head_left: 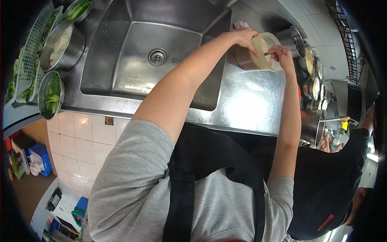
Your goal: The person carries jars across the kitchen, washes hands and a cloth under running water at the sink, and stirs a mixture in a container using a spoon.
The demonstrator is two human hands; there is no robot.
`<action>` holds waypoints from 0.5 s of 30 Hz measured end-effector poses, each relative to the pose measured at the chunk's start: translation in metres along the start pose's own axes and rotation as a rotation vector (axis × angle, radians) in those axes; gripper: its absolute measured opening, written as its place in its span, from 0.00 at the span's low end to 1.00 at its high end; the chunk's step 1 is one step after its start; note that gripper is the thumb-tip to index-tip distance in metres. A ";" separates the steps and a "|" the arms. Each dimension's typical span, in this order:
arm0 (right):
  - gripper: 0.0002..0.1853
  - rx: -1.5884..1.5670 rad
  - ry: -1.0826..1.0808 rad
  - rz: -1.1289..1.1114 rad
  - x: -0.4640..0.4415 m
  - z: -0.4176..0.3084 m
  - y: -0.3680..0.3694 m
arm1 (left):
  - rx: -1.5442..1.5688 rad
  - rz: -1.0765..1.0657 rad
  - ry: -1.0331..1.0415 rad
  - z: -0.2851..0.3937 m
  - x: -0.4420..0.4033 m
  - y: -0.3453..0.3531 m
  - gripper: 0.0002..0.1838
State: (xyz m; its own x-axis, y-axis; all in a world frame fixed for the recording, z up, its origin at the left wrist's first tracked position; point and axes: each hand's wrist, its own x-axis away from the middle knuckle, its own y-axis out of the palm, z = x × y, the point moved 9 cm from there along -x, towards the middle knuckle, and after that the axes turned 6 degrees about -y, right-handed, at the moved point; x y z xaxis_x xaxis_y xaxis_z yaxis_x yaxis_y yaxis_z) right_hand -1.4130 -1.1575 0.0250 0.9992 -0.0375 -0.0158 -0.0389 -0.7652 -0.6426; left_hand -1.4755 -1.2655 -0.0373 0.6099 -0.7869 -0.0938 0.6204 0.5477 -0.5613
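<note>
A pale cream plastic tub (264,64) stands tilted on the steel counter to the right of the sink. My left hand (246,39) grips its rim from the left side, thumb down along the wall. At the tub's right edge, my right hand (282,56) is closed around a thin brownish handle (269,53) that reaches over the mouth. What the handle ends in, and most of the tub's contents, cannot be made out. A crumpled whitish piece (241,24) lies just beyond my left hand.
The steel sink (133,60) lies left of the tub. Farther left are a bowl of leafy greens (52,94), a pot with pale pieces (62,44) and a perforated basket (34,52). Metal pots (296,40) line the right. A black-clad co-worker (330,181) stands close at right.
</note>
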 end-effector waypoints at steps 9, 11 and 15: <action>0.12 -0.006 0.063 0.117 0.001 0.000 -0.010 | 0.290 -0.055 0.040 -0.012 0.000 0.002 0.55; 0.12 -0.005 0.054 0.020 0.001 -0.001 0.002 | 0.257 -0.033 0.063 -0.008 -0.001 0.010 0.54; 0.13 0.008 0.064 0.106 -0.001 -0.010 -0.014 | 0.046 0.078 0.001 0.002 0.006 0.003 0.53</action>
State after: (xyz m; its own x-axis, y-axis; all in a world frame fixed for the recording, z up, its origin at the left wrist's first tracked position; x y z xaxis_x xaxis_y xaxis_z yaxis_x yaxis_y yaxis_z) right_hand -1.4132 -1.1535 0.0416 0.9866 -0.1594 -0.0353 -0.1442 -0.7497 -0.6459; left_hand -1.4688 -1.2675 -0.0379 0.6570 -0.7414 -0.1366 0.5930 0.6202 -0.5135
